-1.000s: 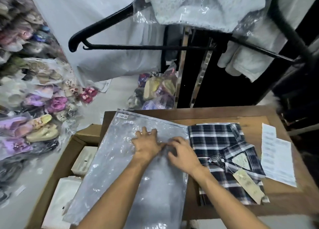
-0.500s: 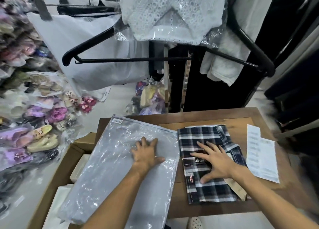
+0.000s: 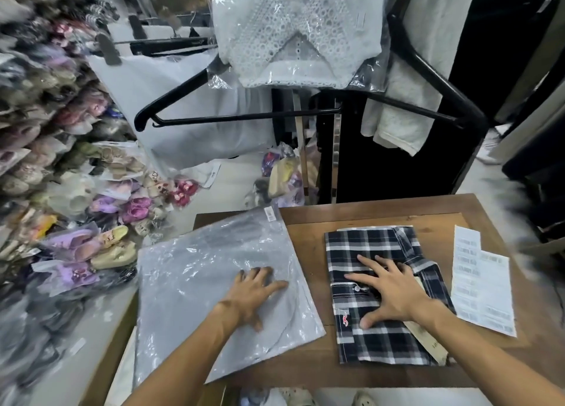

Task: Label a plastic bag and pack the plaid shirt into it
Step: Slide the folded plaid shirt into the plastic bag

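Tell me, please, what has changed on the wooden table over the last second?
The right hand left the clear plastic bag and moved right, now pressing flat on the folded dark plaid shirt. The left hand stayed spread on the bag. Nothing is gripped. The white label sheets remain right of the shirt.

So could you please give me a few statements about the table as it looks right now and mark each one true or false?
1. The left hand lies flat on the plastic bag. True.
2. The plaid shirt is already inside the bag. False: it lies folded on the table, beside the bag.
3. The right hand presses on the shirt. True.
4. The label sheets lie left of the bag. False: they lie right of the shirt.
5. The bag hangs partly over the table's left edge. True.
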### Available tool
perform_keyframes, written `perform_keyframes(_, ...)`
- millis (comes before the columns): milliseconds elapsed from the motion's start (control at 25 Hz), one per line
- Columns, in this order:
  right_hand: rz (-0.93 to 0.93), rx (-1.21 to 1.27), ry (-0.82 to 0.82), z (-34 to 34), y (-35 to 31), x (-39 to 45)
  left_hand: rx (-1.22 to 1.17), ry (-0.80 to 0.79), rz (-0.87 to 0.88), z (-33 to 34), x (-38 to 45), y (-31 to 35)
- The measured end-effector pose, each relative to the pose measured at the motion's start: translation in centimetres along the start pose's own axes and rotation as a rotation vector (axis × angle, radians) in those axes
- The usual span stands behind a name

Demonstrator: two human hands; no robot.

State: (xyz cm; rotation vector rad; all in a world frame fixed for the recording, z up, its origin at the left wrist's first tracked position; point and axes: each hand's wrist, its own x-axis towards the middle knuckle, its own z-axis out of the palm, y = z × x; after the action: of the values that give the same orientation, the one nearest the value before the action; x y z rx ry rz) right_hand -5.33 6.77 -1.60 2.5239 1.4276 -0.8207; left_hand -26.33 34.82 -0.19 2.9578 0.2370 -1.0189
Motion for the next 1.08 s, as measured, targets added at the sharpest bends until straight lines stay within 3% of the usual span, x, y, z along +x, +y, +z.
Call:
perform_keyframes(400, -0.030, -0.050, -0.037, 0.0, 0.3, -0.1, 0.127, -0.040, 0.062, 0.6, -2.3, 1.8)
perform_keyframes(600, -0.066, -0.208, -0.123, -0.5, -0.6, 0.4, -0.425, 0.141, -0.155, -0.8, -0.8, 4.1)
perform_keyframes(760, -0.081, -0.386, -0.125, -2.8, -2.9, 1.0, -0.691, 0.253, -0.336, -2.0, 2.5, 5.9)
perform_keyframes(920, -0.316, -0.461, -0.017, -4.6, -5.7, 1.6, -0.665, 0.227, -0.343, -2.1, 4.6, 5.4)
perform_keyframes(1080, -0.598, -0.559, -0.119, -4.3, -8.5, 2.0, -0.735, 0.227, -0.316, -1.0, 5.6, 4.5)
